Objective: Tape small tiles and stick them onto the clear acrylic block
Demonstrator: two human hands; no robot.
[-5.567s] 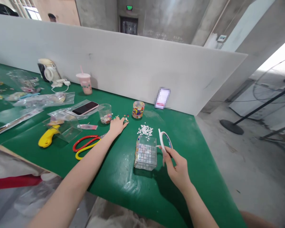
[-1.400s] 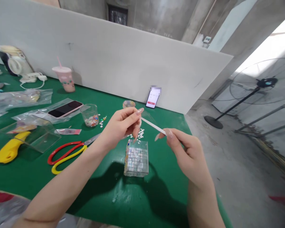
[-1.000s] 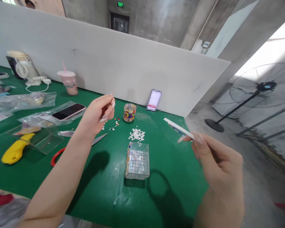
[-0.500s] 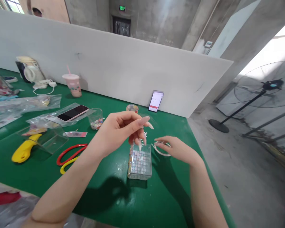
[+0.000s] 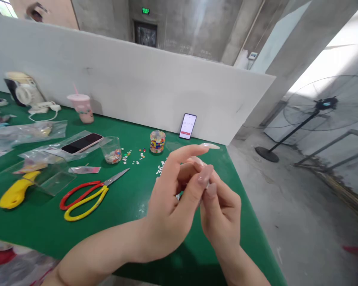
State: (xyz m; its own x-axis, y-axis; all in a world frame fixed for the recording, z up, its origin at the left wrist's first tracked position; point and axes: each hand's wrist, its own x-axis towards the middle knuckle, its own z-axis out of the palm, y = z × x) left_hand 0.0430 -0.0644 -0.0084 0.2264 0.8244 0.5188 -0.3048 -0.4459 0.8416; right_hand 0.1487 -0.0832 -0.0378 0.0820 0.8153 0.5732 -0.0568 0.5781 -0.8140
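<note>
My left hand (image 5: 170,202) and my right hand (image 5: 219,216) are raised close to the camera, above the green table (image 5: 131,198). Their thumbs and fingertips are pinched together. The left index finger sticks out straight. Only a tiny white sliver shows between the thumbs, too small to name. The hands hide the clear tile-covered box and the white tape ring seen earlier. A small heap of white chips (image 5: 160,169) lies just beyond the left hand.
Red-and-yellow scissors (image 5: 86,194), a yellow cutter (image 5: 14,194), a clear cup of bits (image 5: 111,145) and a colourful jar (image 5: 157,141) lie to the left. One phone (image 5: 187,126) leans on the white partition, another (image 5: 81,143) lies on plastic bags. The table's right edge drops to the floor.
My right hand has let go of the tape ring. Both hands rose towards the camera and met in a pinch, covering the clear box.
</note>
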